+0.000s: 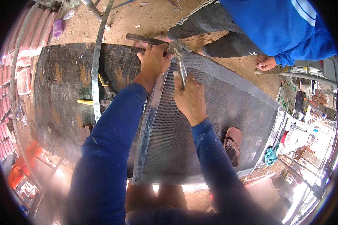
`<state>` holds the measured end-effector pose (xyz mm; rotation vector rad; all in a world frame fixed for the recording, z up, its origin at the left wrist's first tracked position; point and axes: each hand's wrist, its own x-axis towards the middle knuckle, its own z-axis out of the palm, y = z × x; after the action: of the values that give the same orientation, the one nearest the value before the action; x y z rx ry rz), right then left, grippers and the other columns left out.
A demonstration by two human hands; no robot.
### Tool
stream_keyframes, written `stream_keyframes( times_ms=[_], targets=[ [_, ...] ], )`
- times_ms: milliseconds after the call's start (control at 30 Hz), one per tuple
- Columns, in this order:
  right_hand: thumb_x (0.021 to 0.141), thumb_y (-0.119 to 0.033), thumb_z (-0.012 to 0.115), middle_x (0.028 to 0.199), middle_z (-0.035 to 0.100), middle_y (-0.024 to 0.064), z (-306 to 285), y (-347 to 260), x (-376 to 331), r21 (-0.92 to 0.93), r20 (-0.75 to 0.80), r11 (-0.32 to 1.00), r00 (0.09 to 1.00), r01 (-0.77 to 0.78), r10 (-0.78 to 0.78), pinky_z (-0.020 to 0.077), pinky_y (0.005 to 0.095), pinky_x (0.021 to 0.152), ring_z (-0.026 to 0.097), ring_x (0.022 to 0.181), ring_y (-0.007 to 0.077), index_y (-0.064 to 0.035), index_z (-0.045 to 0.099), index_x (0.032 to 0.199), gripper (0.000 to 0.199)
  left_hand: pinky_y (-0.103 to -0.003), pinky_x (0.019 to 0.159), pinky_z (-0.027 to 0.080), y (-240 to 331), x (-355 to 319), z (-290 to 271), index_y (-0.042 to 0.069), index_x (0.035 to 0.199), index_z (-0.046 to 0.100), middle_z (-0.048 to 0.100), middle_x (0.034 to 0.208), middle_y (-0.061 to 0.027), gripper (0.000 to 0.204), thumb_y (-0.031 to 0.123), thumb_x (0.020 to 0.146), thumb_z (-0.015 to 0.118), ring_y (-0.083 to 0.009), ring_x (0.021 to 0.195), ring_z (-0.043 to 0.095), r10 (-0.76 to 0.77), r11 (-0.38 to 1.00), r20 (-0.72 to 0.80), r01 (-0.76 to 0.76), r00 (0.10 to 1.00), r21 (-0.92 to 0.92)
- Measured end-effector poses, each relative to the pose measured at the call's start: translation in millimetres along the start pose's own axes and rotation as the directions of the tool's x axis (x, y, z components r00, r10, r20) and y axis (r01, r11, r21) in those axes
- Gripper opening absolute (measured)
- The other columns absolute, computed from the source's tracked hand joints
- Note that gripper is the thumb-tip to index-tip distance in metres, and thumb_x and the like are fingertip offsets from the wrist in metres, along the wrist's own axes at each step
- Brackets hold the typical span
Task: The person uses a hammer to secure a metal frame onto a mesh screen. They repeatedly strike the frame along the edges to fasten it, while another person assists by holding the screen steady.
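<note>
Item: wire-mesh panel (214, 123) in a grey metal frame, lying flat over a dark, scratched desk (64, 93), its near edge toward me at 6 o'clock.

Left hand (153, 62): closed down on the frame's top corner at 12 o'clock, fingers curled over the edge, pinning it.

Right hand (190, 98): fist wrapped round the handles of metal pliers (181, 69), whose nose points to 12 o'clock at that same corner, beside a lump of crumpled mesh (178, 47).

Progress, as I judge it: mesh lies smooth along the left frame rail (148, 127) and across the middle; the corner is bunched and unfinished. The far right edges I cannot judge.

Surroundings: a curved metal strip (96, 67) crosses the desk at 10 o'clock; a second person in a blue top (281, 26) crouches at 1 o'clock, one bare hand (266, 63) hanging free; my sandalled foot (232, 144) rests on the mesh at 4 o'clock.
</note>
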<state>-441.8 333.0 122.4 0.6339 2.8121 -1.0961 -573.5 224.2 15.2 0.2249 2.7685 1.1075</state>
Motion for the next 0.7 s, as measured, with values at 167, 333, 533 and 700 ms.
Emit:
stream_keyframes(
  times_ms=[167, 333, 533, 700],
  targets=[
    [0.115, -0.041, 0.064, 0.071, 0.069, 0.0321, 4, -11, -11, 0.055, -0.077, 0.994, 0.992, 0.099, -0.095, 0.0595, 0.0588, 0.062, 0.076, 0.071, 0.053, 0.0065, 0.062, 0.1, 0.05, -0.069, 0.095, 0.039, -20, -4, -5, 0.017, 0.103, 0.077, 0.08, 0.097, -0.0044, 0.028, 0.044, 0.098, 0.081, -0.035, 0.113, 0.072, 0.059, 0.998, -0.055, -0.061, 0.997, -0.031],
    [0.117, -0.043, 0.06, 0.074, 0.072, 0.0297, 4, -4, 2, -0.018, 0.0, 0.998, 0.998, -0.064, 0.064, 0.0575, 0.0551, 0.061, 0.077, 0.072, 0.0508, 0.0061, 0.065, 0.102, 0.051, -0.08, 0.099, 0.038, -17, -1, -3, 0.018, 0.103, 0.077, 0.08, 0.103, -0.0031, 0.025, 0.041, 0.095, 0.085, -0.0362, 0.118, 0.07, 0.041, 0.999, -0.04, -0.041, 0.998, -0.002],
    [0.118, -0.047, 0.056, 0.068, 0.064, 0.0231, -9, 29, -62, 0.069, 0.018, 0.979, 0.981, -0.193, 0.193, 0.0533, 0.0504, 0.059, 0.069, 0.059, 0.0377, 0.0047, 0.065, 0.096, 0.057, -0.074, 0.109, 0.039, -9, -14, -19, 0.018, 0.12, 0.079, 0.077, 0.117, -0.0056, 0.031, 0.036, 0.096, 0.086, -0.0343, 0.129, 0.064, -0.025, 0.999, 0.061, 0.028, 0.998, -0.047],
    [0.117, -0.048, 0.057, 0.064, 0.057, 0.0177, -22, 100, -179, 0.0, -0.036, 0.989, 0.988, -0.147, 0.147, 0.0463, 0.0502, 0.055, 0.06, 0.054, 0.0321, 0.0038, 0.062, 0.093, 0.057, -0.063, 0.113, 0.041, -8, -91, -32, 0.02, 0.139, 0.076, 0.071, 0.139, -0.0078, 0.044, 0.032, 0.097, 0.085, -0.0349, 0.137, 0.06, -0.008, 0.986, -0.112, -0.011, 0.994, -0.168]
  ],
)
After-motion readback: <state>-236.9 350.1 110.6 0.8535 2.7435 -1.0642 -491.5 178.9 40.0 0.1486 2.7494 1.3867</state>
